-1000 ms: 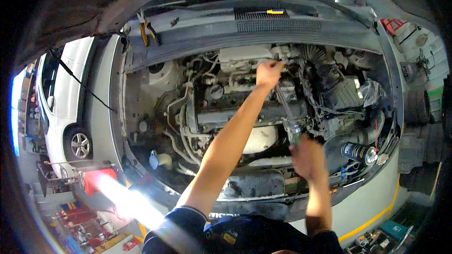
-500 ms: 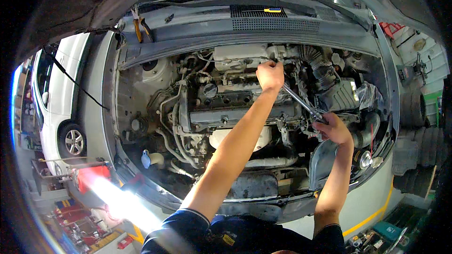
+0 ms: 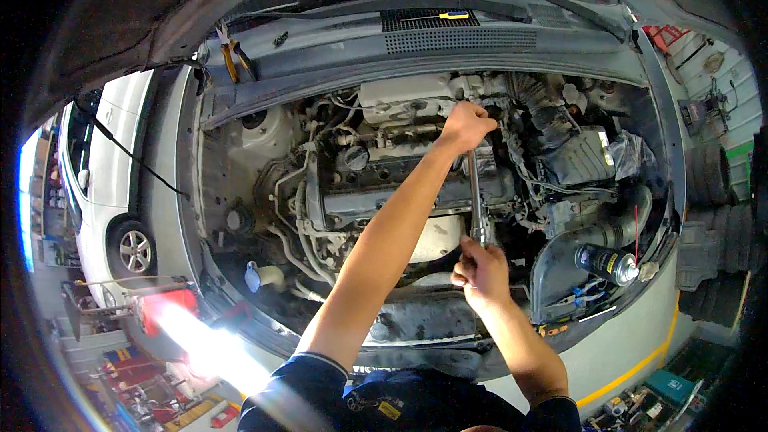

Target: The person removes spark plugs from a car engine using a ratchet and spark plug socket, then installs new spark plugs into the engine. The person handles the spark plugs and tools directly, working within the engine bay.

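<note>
A long chrome ratchet wrench [image 3: 474, 184] lies over the engine [image 3: 376, 192], pointing almost straight toward me. My left hand [image 3: 468, 126] is closed around its far end, beside the silver-grey intake part [image 3: 404, 98]; that end and whatever it sits on are hidden under the fingers. Around the thicker near end, my right hand [image 3: 483, 270] is curled with its fingers gripping the handle. The handle passes over the right part of the black engine cover. A round black oil cap [image 3: 358, 158] sits left of my left hand.
At right front are a spray can [image 3: 608, 265] with a red straw and blue-handled pliers [image 3: 582, 294]. Orange-handled pliers [image 3: 233, 58] and a yellow screwdriver [image 3: 453, 15] lie on the cowl. A bright lamp [image 3: 212, 346] shines at left; the raised hood [image 3: 152, 16] hangs above.
My right hand has swung the wrench handle left and toward me, from a diagonal to nearly straight. The left hand stays at the far end. The spray can and blue-handled pliers have come into sight.
</note>
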The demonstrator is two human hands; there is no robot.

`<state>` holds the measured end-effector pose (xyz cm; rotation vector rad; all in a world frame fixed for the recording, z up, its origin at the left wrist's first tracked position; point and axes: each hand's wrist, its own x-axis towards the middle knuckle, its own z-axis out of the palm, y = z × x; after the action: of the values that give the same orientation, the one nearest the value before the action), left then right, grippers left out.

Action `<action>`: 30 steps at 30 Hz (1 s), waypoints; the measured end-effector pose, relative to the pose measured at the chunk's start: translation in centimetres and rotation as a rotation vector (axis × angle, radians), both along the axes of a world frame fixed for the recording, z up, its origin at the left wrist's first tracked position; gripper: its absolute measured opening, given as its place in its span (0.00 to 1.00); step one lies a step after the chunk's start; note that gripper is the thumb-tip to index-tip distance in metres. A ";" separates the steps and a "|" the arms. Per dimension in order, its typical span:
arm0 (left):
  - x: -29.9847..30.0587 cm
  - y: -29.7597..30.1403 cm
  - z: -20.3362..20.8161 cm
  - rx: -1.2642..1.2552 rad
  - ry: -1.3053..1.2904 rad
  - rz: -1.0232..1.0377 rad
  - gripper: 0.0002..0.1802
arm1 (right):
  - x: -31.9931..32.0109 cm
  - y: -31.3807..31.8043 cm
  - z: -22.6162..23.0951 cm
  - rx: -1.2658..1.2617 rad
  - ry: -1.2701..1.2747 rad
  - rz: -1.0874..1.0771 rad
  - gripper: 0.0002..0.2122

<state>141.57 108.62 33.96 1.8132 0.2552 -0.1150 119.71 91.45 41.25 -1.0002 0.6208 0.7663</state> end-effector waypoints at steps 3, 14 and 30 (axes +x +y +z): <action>0.1 0.4 0.1 -0.019 0.018 -0.067 0.20 | -1.0 2.6 0.4 0.051 0.055 -0.070 0.16; 0.2 1.1 0.7 0.007 -0.023 -0.268 0.19 | -3.1 8.6 -0.8 0.197 0.115 -0.143 0.15; 0.6 1.8 0.9 0.062 -0.068 -0.464 0.20 | -3.3 13.3 -1.3 0.409 0.184 -0.176 0.14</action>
<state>142.13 110.38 34.89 1.9069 -0.2176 -0.3731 116.42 104.72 39.93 -0.4970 0.6669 0.7941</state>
